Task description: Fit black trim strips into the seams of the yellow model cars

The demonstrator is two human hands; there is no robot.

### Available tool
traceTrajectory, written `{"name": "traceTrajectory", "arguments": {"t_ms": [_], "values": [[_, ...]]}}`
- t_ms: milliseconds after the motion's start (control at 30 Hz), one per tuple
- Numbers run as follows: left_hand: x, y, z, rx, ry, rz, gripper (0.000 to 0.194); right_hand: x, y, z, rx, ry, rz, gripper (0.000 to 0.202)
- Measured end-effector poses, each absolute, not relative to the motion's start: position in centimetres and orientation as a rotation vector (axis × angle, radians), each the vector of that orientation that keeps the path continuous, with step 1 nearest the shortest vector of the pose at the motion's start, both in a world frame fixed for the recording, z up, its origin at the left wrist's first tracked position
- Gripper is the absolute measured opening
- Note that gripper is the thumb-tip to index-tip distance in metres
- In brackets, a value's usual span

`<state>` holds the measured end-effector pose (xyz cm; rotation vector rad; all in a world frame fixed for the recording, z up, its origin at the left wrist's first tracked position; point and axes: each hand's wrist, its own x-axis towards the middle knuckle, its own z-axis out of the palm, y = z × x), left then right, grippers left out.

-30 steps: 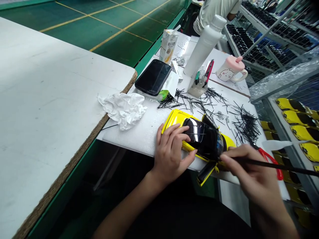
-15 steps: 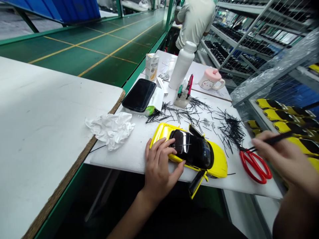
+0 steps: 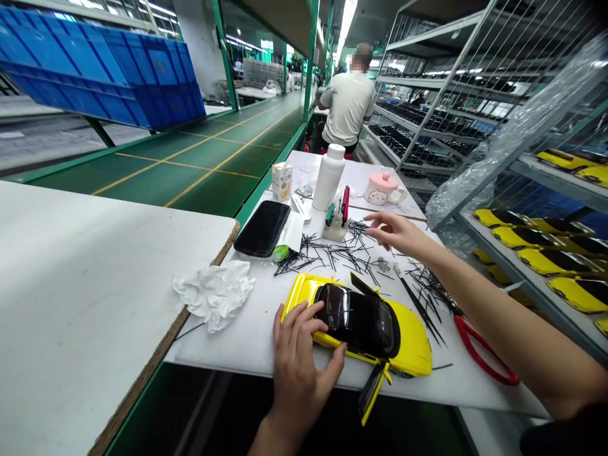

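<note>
A yellow model car (image 3: 413, 335) with a black roof lies on the white foam-topped table, both front doors swung out. My left hand (image 3: 299, 354) grips its rear part, fingers over the near rear side and window, thumb along the near side. Reaching forward, my right hand (image 3: 392, 233) holds nothing, its fingers apart just right of a small tool holder (image 3: 335, 231) with red and green-handled tools. Black tweezers (image 3: 418, 303) lie on the table below my right forearm. Red-handled scissors (image 3: 484, 354) are partly covered by that forearm. Thin black strips (image 3: 332, 253) are scattered around.
At the left are a phone (image 3: 263, 228), crumpled tissue (image 3: 218, 294) and a drink carton (image 3: 282, 182). A white bottle (image 3: 329, 180) and lidded mug (image 3: 382, 190) stand behind. Racks hold yellow car bodies (image 3: 546, 263) on the right. A person (image 3: 349, 107) sits ahead beside the conveyor (image 3: 223, 158).
My right hand has let go of the black tweezers, now on the table, and moved forward and left to the tool holder. My left hand stays on the car. The view has tilted up.
</note>
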<state>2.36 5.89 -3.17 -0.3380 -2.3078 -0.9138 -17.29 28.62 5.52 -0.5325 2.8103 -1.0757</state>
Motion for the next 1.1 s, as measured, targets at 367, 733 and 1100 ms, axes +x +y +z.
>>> {"name": "traceTrajectory", "arguments": {"t_ms": [367, 733, 1100], "values": [[2.7, 5.3, -3.6, -0.366, -2.319, -0.811, 0.026, -23.7, 22.0, 2.5, -0.566, 2.958, -1.264, 0.024], [2.6, 5.2, -3.9, -0.354, -2.309, -0.806, 0.028, -23.1, 21.9, 2.2, -0.535, 3.064, -1.414, 0.022], [2.6, 5.3, -3.4, -0.386, -2.300, -0.837, 0.032, -19.4, 25.5, 6.4, -0.260, 2.607, -2.282, 0.030]]}}
